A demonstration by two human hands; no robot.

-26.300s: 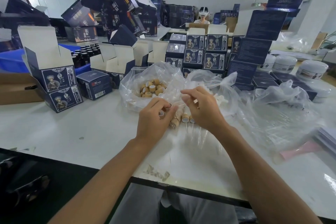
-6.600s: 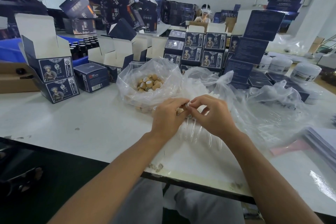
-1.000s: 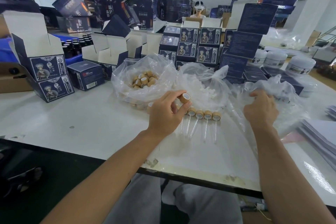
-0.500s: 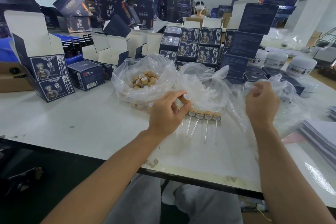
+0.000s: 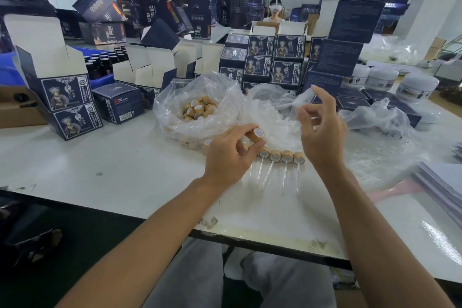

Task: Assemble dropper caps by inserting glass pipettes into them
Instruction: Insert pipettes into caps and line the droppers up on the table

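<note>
Dropper cap [image 5: 255, 135], wood-toned with a pale open end turned up and toward the right, sits pinched in the left hand [image 5: 231, 155], thumb below and fingers curled over it, held above the tabletop [image 5: 105, 157]. Across from that grip, the right hand [image 5: 321, 130] is raised with its thumb and fingertips drawn together; a glass pipette may be caught there, but clear glass against clear plastic leaves me unable to tell. Just below and between the two hands lies a row of finished droppers [image 5: 281, 156], caps side by side and glass stems pointing back toward the person. Beyond the left grip, an open plastic bag [image 5: 175, 97] holds loose caps [image 5: 198, 107]; beyond the right, crumpled clear bags [image 5: 375, 117] spread over the surface, presumably the pipette supply. Farther out stand dark printed boxes [image 5: 272, 57] and white jars [image 5: 416, 86].

The step in hand looks like bringing a pipette to the waiting cap. Next, the stem's end needs lining up with the cap's open mouth, then a straight, gentle push, since thin glass would snap if forced at an angle.
</note>
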